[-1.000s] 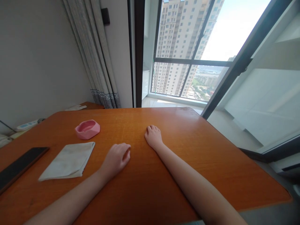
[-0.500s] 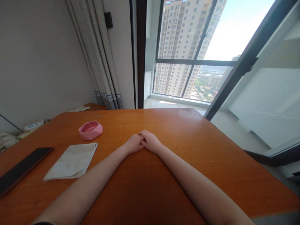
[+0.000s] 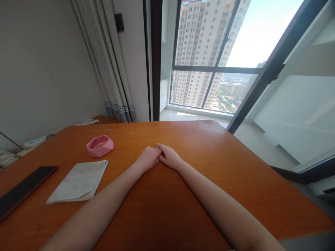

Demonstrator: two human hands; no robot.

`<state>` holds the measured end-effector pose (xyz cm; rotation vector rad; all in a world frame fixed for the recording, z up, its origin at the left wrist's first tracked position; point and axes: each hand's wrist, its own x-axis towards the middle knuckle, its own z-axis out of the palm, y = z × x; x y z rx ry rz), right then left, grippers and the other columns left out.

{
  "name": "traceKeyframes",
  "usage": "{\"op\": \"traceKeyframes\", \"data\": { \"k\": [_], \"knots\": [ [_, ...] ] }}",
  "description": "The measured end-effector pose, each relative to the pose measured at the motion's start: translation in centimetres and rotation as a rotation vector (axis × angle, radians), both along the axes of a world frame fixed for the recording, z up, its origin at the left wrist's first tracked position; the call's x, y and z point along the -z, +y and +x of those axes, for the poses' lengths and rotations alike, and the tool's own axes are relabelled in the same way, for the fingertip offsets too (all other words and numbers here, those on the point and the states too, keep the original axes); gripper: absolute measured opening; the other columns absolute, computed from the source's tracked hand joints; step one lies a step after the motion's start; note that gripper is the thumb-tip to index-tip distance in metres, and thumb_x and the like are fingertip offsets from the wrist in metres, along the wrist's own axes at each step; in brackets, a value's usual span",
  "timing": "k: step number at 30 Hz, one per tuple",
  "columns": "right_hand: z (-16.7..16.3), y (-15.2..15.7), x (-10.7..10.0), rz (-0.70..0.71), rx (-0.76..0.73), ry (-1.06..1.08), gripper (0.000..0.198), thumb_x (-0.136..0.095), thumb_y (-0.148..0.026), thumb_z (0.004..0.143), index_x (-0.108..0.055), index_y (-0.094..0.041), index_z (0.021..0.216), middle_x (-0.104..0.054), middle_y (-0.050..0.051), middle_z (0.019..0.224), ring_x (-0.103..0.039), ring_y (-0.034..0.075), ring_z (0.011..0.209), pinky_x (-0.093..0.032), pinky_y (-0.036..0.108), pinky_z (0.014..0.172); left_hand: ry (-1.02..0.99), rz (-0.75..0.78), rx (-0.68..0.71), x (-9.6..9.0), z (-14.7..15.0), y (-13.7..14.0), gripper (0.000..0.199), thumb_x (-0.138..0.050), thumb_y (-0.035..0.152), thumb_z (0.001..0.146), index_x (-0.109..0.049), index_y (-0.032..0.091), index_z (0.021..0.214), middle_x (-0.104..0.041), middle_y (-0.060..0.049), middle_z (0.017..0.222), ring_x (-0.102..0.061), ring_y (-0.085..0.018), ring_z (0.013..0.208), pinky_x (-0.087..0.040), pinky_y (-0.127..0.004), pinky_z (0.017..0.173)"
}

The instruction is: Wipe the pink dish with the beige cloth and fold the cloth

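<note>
My left hand (image 3: 148, 157) and my right hand (image 3: 170, 157) rest together over the middle of the brown wooden table (image 3: 209, 150). The right hand's fingers reach out across the fingertips of the left and touch them, its forefinger a little raised. Curled in, the left hand has its fingertips partly hidden behind the right. No object shows in either hand. Left of my left forearm lies a folded white cloth (image 3: 80, 181), and beyond it stands a pink faceted ashtray (image 3: 99, 146).
A dark flat phone-like slab (image 3: 27, 190) lies at the table's left side. Past the left edge are a white power strip (image 3: 35, 141) and some cloth. A grey curtain (image 3: 107, 69) hangs behind, and a dark-framed window (image 3: 217, 68) is beyond the table's far edge.
The hands have loosened slightly: the right hand's fingers overlap the left less and its forefinger has lifted. The view has shifted a little; the things on the table have not moved.
</note>
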<state>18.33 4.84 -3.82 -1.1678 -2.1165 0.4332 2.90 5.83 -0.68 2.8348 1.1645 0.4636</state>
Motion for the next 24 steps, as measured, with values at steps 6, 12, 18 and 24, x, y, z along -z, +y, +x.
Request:
{"op": "traceKeyframes", "data": {
  "k": [6,12,18,24],
  "knots": [
    [1.6,1.8,0.9,-0.111,0.185,0.217,0.057,-0.043,-0.024,0.085,-0.025,-0.017,0.138,-0.06,0.004,0.099,-0.056,0.011,0.072,-0.046,0.027,0.077,-0.035,0.411,-0.566,-6.8,-7.6,0.7,0.034,-0.04,0.029,0.085,-0.051,0.015,0.114,-0.058,-0.014,0.11,-0.052,-0.031,0.104,-0.035,-0.046,0.091],
    [1.2,1.8,1.0,-0.069,0.158,0.094,0.055,-0.046,-0.025,0.086,-0.029,-0.02,0.138,-0.062,0.003,0.091,-0.056,0.015,0.077,-0.044,0.029,0.078,0.113,0.144,-0.942,-3.4,-18.0,0.5,0.063,-0.038,0.057,0.081,-0.044,0.008,0.121,-0.051,-0.026,0.118,-0.048,-0.043,0.107,-0.036,-0.058,0.082],
    [1.3,1.5,0.9,-0.057,0.153,0.097,0.053,-0.044,-0.026,0.086,-0.031,-0.019,0.137,-0.061,0.003,0.091,-0.056,0.016,0.078,-0.045,0.03,0.079,0.178,-0.114,-0.817,-1.5,-20.5,1.5,0.043,-0.043,0.045,0.081,-0.055,0.006,0.093,-0.052,-0.025,0.115,-0.055,-0.036,0.1,-0.043,-0.042,0.079],
    [0.8,1.8,0.7,0.031,0.19,0.098,0.042,-0.043,-0.023,0.085,-0.045,-0.016,0.126,-0.059,0.008,0.098,-0.055,0.018,0.088,-0.044,0.036,0.088,0.09,-0.077,-0.695,-2.4,-17.1,1.6,0.035,-0.049,0.04,0.079,-0.058,0.01,0.096,-0.057,-0.017,0.107,-0.053,-0.032,0.104,-0.042,-0.04,0.085]
  ]
}}
